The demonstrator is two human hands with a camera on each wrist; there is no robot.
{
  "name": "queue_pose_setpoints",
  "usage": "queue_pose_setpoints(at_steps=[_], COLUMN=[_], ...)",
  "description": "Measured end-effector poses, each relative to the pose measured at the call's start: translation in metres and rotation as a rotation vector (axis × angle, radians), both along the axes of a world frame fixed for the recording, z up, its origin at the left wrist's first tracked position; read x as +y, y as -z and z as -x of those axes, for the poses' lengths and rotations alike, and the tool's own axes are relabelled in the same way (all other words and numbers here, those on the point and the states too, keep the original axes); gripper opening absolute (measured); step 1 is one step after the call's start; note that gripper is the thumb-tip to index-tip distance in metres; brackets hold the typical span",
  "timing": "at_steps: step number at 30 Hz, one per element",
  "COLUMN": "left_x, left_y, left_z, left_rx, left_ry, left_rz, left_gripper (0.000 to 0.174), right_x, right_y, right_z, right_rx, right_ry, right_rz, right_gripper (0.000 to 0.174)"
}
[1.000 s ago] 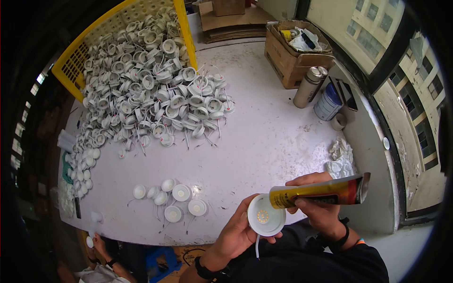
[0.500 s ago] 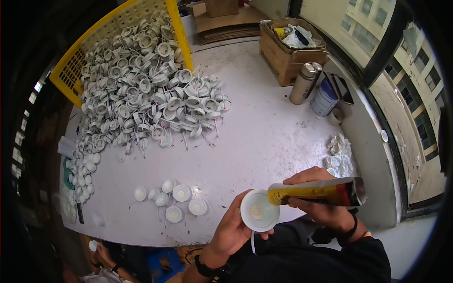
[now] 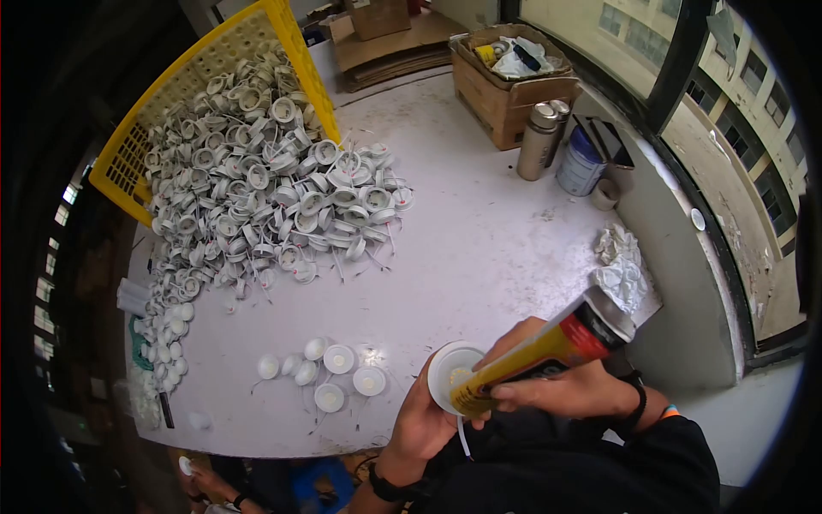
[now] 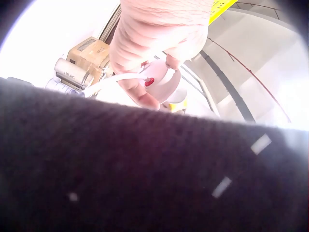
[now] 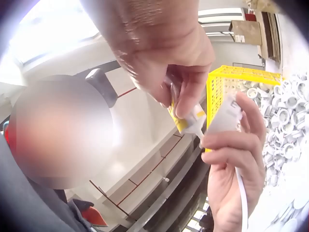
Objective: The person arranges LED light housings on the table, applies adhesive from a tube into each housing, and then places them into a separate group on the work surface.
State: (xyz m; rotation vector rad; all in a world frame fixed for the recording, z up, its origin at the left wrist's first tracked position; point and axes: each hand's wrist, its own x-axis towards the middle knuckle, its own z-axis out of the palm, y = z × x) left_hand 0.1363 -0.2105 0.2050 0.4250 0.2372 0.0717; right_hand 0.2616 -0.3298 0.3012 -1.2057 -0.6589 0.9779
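My left hand point(image 3: 419, 427) grips a round white LED lamp housing point(image 3: 443, 367) by its side, its open face up. A white cable point(image 4: 113, 79) with a red spot at its base comes out of the housing's back. With my right hand point(image 3: 586, 392) I hold a yellow, red and black tube point(image 3: 548, 349) between thumb and fingers, tilted with its narrow end low. The tube covers part of the LED board in the head view. In the right wrist view, its pale nozzle point(image 5: 199, 133) points at the housing's edge, close to my left fingertips.
Several finished-looking lamps point(image 3: 339, 360) lie on the table to the left. A big heap of white housings point(image 3: 257, 197) spills from a yellow basket point(image 3: 128, 176). Flasks point(image 3: 538, 141), a blue-lidded can point(image 3: 580, 163), a cardboard box point(image 3: 492, 94) and crumpled tissue point(image 3: 621, 274) stand along the right side.
The tube has swung from nearly level to a steep slant, its narrow end dipping over the housing and its crimped end rising. The housing stays in my left hand, tilted somewhat differently.
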Motion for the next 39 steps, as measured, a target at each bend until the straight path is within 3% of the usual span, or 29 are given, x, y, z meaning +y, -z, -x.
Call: queue_pose_setpoints(at_steps=[1, 3, 5, 6, 9, 11, 13, 16, 18, 19, 21, 23, 26, 28, 29, 32, 35, 36, 38, 39], left_x=[0.001, 0.004, 0.002, 0.003, 0.001, 0.002, 0.007, 0.021, 0.027, 0.029, 0.033, 0.045, 0.075, 0.103, 0.119, 0.167, 0.219, 0.232, 0.247, 0.251], left_y=[0.003, 0.007, 0.003, 0.005, 0.011, 0.01, 0.009, 0.029, 0.047, 0.055, 0.07, 0.09, 0.111, 0.121, 0.131, 0.177, 0.231, 0.247, 0.258, 0.279], left_z=[-0.001, -0.004, -0.003, -0.003, 0.0, 0.005, 0.007, 0.032, 0.059, 0.073, 0.111, 0.152, 0.205, 0.231, 0.241, 0.259, 0.264, 0.263, 0.248, 0.245], left_rx=[0.003, -0.189, -0.147, -0.118, -0.089, -0.045, -0.028, -0.05, 0.215, 0.221, 0.436, 0.531, 0.532, 0.759, 0.747, 0.837, 0.99, 0.996, 1.121, 1.146], left_ry=[0.0, 0.109, 0.082, 0.091, 0.077, 0.057, -0.098, -0.265, -0.412, -0.433, -0.699, -0.835, -0.93, -0.985, -1.022, -1.019, -0.905, -0.872, -0.864, -0.841], left_rz=[-0.004, 0.056, 0.044, 0.062, 0.098, 0.11, 0.008, -0.041, -0.227, -0.229, -0.233, -0.181, -0.153, -0.257, -0.26, -0.217, -0.428, -0.552, -0.711, -0.906], left_gripper=[0.057, 0.058, 0.056, 0.056, 0.053, 0.052, 0.052, 0.053, 0.054, 0.054, 0.052, 0.052, 0.053, 0.054, 0.054, 0.053, 0.047, 0.045, 0.044, 0.046], right_x=[0.003, 0.009, 0.013, 0.017, 0.012, 0.007, 0.003, -0.006, -0.004, -0.002, -0.002, -0.005, -0.006, -0.008, -0.012, -0.019, -0.02, -0.028, -0.037, -0.042], right_y=[0.004, 0.022, 0.03, 0.033, 0.036, 0.035, 0.04, 0.061, 0.073, 0.077, 0.095, 0.132, 0.196, 0.237, 0.256, 0.285, 0.307, 0.338, 0.349, 0.352], right_z=[0.002, 0.002, -0.001, 0.003, -0.001, -0.003, -0.007, -0.023, -0.028, -0.03, -0.037, -0.052, -0.073, -0.084, -0.089, -0.092, -0.082, -0.09, -0.082, -0.078], right_rx=[0.086, -0.015, -0.147, -0.119, -0.137, -0.028, -0.04, 0.088, 0.165, 0.213, 0.261, 0.342, 0.329, 0.354, 0.364, 0.264, 0.167, 0.236, 0.37, 0.388], right_ry=[0.026, 0.111, 0.178, 0.307, 0.288, 0.382, 0.535, 0.533, 0.511, 0.489, 0.456, 0.402, 0.38, 0.369, 0.358, 0.404, 0.461, 0.477, 0.39, 0.448], right_rz=[-0.055, -0.105, -0.146, -0.173, -0.067, -0.127, -0.15, -0.097, -0.085, -0.043, 0.011, 0.06, 0.175, 0.296, 0.345, 0.441, 0.558, 0.483, 0.449, 0.457], right_gripper=[0.022, 0.022, 0.021, 0.021, 0.021, 0.015, 0.017, 0.019, 0.02, 0.022, 0.023, 0.02, 0.018, 0.017, 0.018, 0.015, 0.019, 0.017, 0.014, 0.015])
